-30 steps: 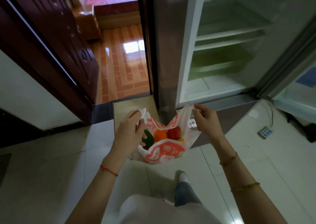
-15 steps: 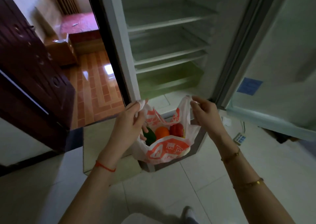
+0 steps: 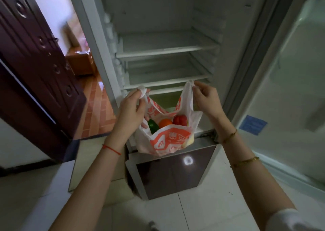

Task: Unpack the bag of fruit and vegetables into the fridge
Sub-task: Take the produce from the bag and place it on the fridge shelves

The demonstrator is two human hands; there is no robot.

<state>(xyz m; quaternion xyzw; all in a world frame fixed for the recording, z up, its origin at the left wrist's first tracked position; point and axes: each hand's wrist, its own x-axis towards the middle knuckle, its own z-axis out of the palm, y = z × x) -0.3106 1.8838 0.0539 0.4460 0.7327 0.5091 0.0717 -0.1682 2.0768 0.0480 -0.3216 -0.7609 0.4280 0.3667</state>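
You are holding the plastic bag (image 3: 168, 139) up in front of the open fridge (image 3: 167, 42), just below its lowest shelf edge and above the dark lower door (image 3: 174, 172). The bag is hanging open between your hands, white with orange print, and inside it a green vegetable (image 3: 152, 126), an orange fruit (image 3: 165, 123) and a red fruit (image 3: 179, 120) are lying side by side, with something pale yellow (image 3: 189, 141) pressing against the bag's right wall. Your left hand (image 3: 131, 111) is gripping the left handle, with the fingers curled round a bunched knot of plastic. Your right hand (image 3: 206, 98) is pinching the right handle between thumb and fingertips, lifting it a little higher. Behind the bag, the fridge's white shelves (image 3: 167, 50) are stacking up toward the far wall of the compartment. The fridge door (image 3: 290, 90) is standing open on the right. On the left, a dark wooden door (image 3: 35, 68) is opening onto a room with a reddish tiled floor (image 3: 98, 114). Pale floor tiles (image 3: 202, 211) are lying near you.
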